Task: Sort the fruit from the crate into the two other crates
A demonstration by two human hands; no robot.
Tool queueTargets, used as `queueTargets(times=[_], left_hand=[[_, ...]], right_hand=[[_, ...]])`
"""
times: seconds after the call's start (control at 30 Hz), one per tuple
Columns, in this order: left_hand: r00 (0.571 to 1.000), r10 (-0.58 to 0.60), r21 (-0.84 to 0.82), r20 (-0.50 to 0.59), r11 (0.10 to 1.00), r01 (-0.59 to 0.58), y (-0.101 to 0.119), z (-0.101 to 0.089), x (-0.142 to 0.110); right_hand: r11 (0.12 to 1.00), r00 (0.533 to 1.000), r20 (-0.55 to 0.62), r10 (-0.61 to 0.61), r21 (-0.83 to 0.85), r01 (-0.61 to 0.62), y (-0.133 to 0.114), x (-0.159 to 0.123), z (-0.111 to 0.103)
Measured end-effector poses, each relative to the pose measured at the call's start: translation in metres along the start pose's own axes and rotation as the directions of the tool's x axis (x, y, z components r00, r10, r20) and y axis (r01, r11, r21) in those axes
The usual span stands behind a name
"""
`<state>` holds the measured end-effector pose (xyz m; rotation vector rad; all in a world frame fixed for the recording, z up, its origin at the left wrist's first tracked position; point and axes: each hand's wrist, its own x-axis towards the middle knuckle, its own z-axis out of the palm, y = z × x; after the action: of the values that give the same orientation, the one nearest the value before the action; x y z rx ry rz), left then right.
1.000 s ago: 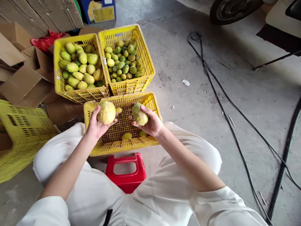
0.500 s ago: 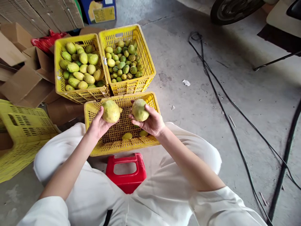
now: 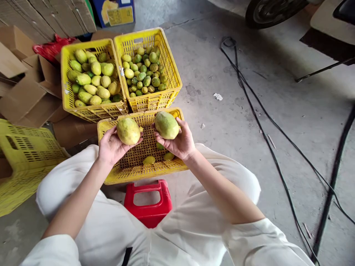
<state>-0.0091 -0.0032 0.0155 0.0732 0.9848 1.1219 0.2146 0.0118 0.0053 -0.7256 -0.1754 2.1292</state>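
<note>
My left hand (image 3: 109, 149) cradles a large yellow-green lemon (image 3: 128, 131), its fingers curled beneath the fruit. A greener lemon (image 3: 166, 125) lies on its side in my right hand (image 3: 181, 145), with the thumb along its right side. Both are held up over a shallow yellow plastic crate (image 3: 133, 159) in front of my knees. On that crate's perforated bottom lie a few smaller fruits, among them a yellowish lemon (image 3: 149, 160) near the front wall and another lemon (image 3: 168, 156) beside it. My right hand partly hides a green one.
Beyond stand two deeper yellow crates, the left one (image 3: 66, 101) with larger lemons, the right one (image 3: 169, 55) with smaller, greener ones. A red stool (image 3: 148, 212) is between my legs. Cardboard (image 3: 24, 96) and another yellow crate (image 3: 33, 147) lie left. Black cables (image 3: 266, 129) cross the floor.
The right-hand lemon has turned from end-on to sideways and shows more green. My left hand has opened flatter under its lemon, which has shifted slightly left.
</note>
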Motion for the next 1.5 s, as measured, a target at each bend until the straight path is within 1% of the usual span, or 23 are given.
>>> queueTargets(times=[0.07, 0.2, 0.27, 0.37, 0.43, 0.53, 0.63, 0.73, 0.83, 0.9, 0.97, 1.03, 1.13, 1.2, 1.27, 1.33, 1.4, 1.5], left_hand=[[1.0, -0.007, 0.027, 0.0, 1.0, 0.007, -0.002, -0.001, 0.003], [0.999, -0.048, 0.119, 0.004, 0.992, 0.047, -0.007, -0.006, 0.011], [0.998, -0.057, 0.131, 0.02, 0.99, 0.054, -0.007, -0.005, 0.011], [0.998, -0.064, 0.08, 0.004, 0.995, 0.063, -0.005, -0.001, 0.006], [0.999, -0.048, 0.038, -0.01, 0.998, 0.049, -0.001, 0.002, 0.002], [1.0, -0.013, 0.01, 0.011, 1.0, 0.013, 0.003, 0.004, 0.0], [1.0, 0.017, 0.005, 0.008, 1.0, -0.017, 0.004, 0.002, 0.003], [1.0, -0.004, 0.031, -0.013, 1.0, 0.005, 0.002, 0.0, 0.006], [0.999, -0.03, 0.056, -0.034, 0.998, 0.032, -0.001, 0.0, 0.007], [0.999, -0.038, 0.039, -0.03, 0.998, 0.039, -0.003, 0.0, 0.006], [0.999, -0.041, 0.015, -0.001, 0.999, 0.041, -0.003, 0.0, 0.004], [1.0, -0.02, -0.002, 0.021, 1.0, 0.021, -0.002, 0.0, 0.003], [0.999, 0.034, -0.016, 0.008, 0.999, -0.034, -0.001, 0.0, 0.004], [0.998, 0.054, -0.025, -0.013, 0.998, -0.055, -0.001, 0.0, 0.005], [0.998, 0.05, -0.026, -0.023, 0.998, -0.05, -0.002, 0.0, 0.006], [0.999, 0.038, -0.008, -0.023, 0.999, -0.038, -0.004, 0.0, 0.007], [0.999, 0.027, 0.025, -0.023, 0.999, -0.026, -0.005, 0.0, 0.007], [1.0, -0.002, 0.061, -0.018, 0.998, 0.003, -0.006, 0.0, 0.006]], right_hand=[[1.0, 1.0, -0.017, 0.024, -0.002, -0.024, 0.001, 0.002, -0.003], [0.991, 0.998, -0.053, 0.024, -0.129, -0.03, 0.006, 0.002, -0.006], [0.987, 0.998, -0.051, 0.045, -0.15, -0.052, 0.008, 0.001, -0.005], [0.993, 0.998, -0.036, 0.053, -0.106, -0.056, 0.007, 0.0, -0.002], [0.997, 0.999, -0.025, 0.04, -0.068, -0.042, 0.007, 0.0, 0.0], [0.998, 0.998, -0.021, 0.057, -0.022, -0.057, 0.007, 0.001, 0.001], [0.996, 0.997, -0.026, 0.077, -0.041, -0.078, 0.009, 0.002, 0.0], [0.993, 0.995, -0.069, 0.078, -0.083, -0.083, 0.015, 0.004, -0.003], [0.989, 0.982, -0.138, 0.127, -0.055, -0.136, 0.017, 0.005, -0.004], [0.994, 0.984, -0.141, 0.11, -0.006, -0.112, 0.014, 0.005, -0.003], [0.998, 0.992, -0.113, 0.056, 0.023, -0.054, 0.009, 0.004, -0.001], [1.0, 0.996, -0.094, -0.002, 0.025, 0.004, 0.003, 0.002, 0.001], [0.997, 0.993, -0.091, -0.081, 0.004, 0.081, -0.001, 0.001, 0.002], [0.994, 0.99, -0.081, -0.112, -0.023, 0.111, 0.001, 0.003, 0.0], [0.995, 0.994, -0.069, -0.084, -0.064, 0.079, 0.006, 0.005, -0.001], [0.994, 0.997, -0.075, -0.017, -0.112, 0.009, 0.012, 0.007, -0.003], [0.986, 0.994, -0.1, 0.052, -0.155, -0.067, 0.016, 0.008, -0.005], [0.977, 0.985, -0.152, 0.084, -0.183, -0.112, 0.017, 0.007, -0.007]])
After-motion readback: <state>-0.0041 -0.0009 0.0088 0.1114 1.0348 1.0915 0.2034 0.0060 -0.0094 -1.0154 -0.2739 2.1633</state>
